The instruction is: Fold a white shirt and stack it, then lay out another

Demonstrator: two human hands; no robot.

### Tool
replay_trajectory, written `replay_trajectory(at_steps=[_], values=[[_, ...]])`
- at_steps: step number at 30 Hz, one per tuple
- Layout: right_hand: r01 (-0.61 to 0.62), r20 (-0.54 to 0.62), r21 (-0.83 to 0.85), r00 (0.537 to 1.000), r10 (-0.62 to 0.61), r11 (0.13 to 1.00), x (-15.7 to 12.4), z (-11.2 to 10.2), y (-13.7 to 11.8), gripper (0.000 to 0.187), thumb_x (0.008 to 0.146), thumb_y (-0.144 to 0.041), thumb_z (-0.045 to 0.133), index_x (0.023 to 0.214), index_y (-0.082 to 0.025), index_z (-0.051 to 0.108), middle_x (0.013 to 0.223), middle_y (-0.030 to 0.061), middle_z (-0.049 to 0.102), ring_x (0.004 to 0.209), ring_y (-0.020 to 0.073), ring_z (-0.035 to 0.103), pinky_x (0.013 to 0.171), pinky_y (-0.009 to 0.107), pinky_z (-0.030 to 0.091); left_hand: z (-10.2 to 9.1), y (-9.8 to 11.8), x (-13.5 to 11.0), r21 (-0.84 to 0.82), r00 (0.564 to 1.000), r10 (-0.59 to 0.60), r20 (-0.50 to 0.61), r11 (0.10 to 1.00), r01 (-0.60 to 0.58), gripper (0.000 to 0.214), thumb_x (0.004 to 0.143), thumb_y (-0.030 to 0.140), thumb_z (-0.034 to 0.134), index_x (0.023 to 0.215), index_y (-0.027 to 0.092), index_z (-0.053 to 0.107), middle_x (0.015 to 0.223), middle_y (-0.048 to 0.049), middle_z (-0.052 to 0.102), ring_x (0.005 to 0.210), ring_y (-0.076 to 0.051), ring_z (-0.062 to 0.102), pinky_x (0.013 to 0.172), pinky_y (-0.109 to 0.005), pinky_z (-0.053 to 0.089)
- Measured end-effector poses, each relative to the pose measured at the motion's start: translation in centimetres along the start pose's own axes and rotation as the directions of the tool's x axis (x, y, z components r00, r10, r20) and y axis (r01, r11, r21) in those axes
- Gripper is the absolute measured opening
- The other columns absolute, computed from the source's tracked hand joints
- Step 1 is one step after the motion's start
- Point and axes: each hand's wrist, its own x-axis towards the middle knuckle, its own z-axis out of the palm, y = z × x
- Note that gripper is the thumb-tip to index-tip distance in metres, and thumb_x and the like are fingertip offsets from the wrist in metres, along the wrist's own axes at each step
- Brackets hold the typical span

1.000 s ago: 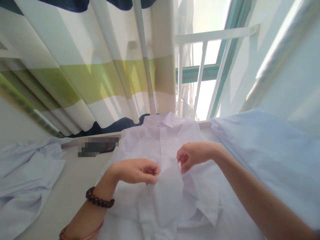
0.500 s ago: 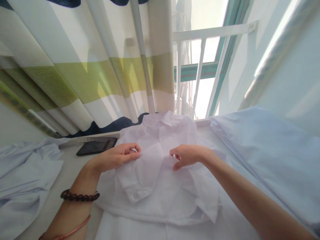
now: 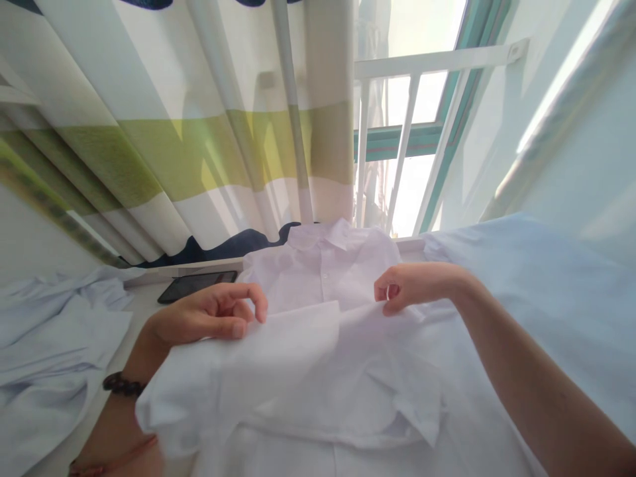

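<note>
A white button-up shirt (image 3: 325, 268) lies with its collar away from me, its lower part folded and overlapped. My left hand (image 3: 213, 311) is at the raised upper edge of a folded layer, fingers curled and thumb against the cloth. A puffed section of white cloth (image 3: 173, 391) drapes in front of my left wrist, partly covering it and its dark beaded bracelet (image 3: 122, 384). With finger and thumb closed, my right hand (image 3: 417, 288) grips the same layer at its right end. Part of the cloth between thumb and fingers is hidden on both hands.
Crumpled white cloth (image 3: 54, 338) lies at left, and a pale blue-white cloth (image 3: 556, 305) at right. A black tablet-like device (image 3: 191, 286) rests behind my left hand. Striped curtains (image 3: 199, 152) and a white railing (image 3: 437, 63) by the window stand at the back.
The folded layer has been raised and spread to the left over my left wrist. My left hand has moved left and my right hand right and up, so they are farther apart.
</note>
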Motion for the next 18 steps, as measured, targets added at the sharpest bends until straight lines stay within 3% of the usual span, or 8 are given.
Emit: replay_trajectory(at_steps=[2,5,9,14,18], values=[[-0.036,0.036,0.041,0.999,0.034,0.999,-0.7,-0.6,0.5,0.027,0.071,-0.039,0.07,0.093,-0.023,0.07,0.093,0.0046,0.071,0.085,0.0235,0.065,0.067,0.03,0.045,0.6,0.5,0.2,0.007,0.999,-0.008,0.045,1.0,0.008,0.047,0.067,0.058,0.071,0.093,0.021,0.059,0.057,0.0029,0.055,0.046,-0.01,0.047,0.044,-0.021,0.035],[-0.015,0.054,0.095,0.998,0.01,0.995,-0.8,-0.6,0.4,0.037,0.07,-0.048,0.072,0.098,-0.023,0.07,0.099,0.0057,0.072,0.091,0.0245,0.065,0.072,0.03,0.048,1.7,0.8,1.8,0.056,0.99,-0.053,0.129,0.997,0.046,0.055,0.078,0.062,0.059,0.114,0.021,0.053,0.081,-0.0052,0.07,0.07,-0.02,0.066,0.06,-0.029,0.051],[0.038,0.032,0.115,0.999,-0.042,0.993,0.4,1.0,-1.2,0.036,0.073,-0.052,0.069,0.097,-0.025,0.072,0.1,0.0053,0.072,0.088,0.0243,0.066,0.071,0.031,0.048,2.5,0.4,3.8,0.228,0.993,-0.11,0.053,0.969,0.095,0.048,0.086,0.058,0.052,0.117,0.021,0.051,0.098,-0.007,0.071,0.09,-0.021,0.068,0.08,-0.032,0.051],[0.012,0.119,-0.01,0.993,-0.011,1.0,2.2,2.8,-3.4,0.04,0.068,-0.054,0.071,0.096,-0.025,0.071,0.101,0.0028,0.071,0.084,0.0227,0.064,0.065,0.03,0.045,3.8,0.1,4.8,0.427,0.986,-0.157,0.052,0.896,0.12,0.046,0.083,0.061,0.052,0.1,0.019,0.06,0.093,-0.0066,0.07,0.085,-0.02,0.066,0.071,-0.028,0.05],[0.037,0.169,-0.052,0.985,-0.028,0.998,2.7,3.2,-3.7,0.03,0.069,-0.041,0.073,0.092,-0.023,0.071,0.092,0.0013,0.071,0.079,0.0198,0.063,0.061,0.027,0.042,6.5,0.8,5.8,0.406,0.985,-0.116,0.125,0.912,0.056,0.046,0.077,0.062,0.06,0.093,0.019,0.061,0.085,-0.0043,0.07,0.077,-0.018,0.065,0.065,-0.026,0.048]])
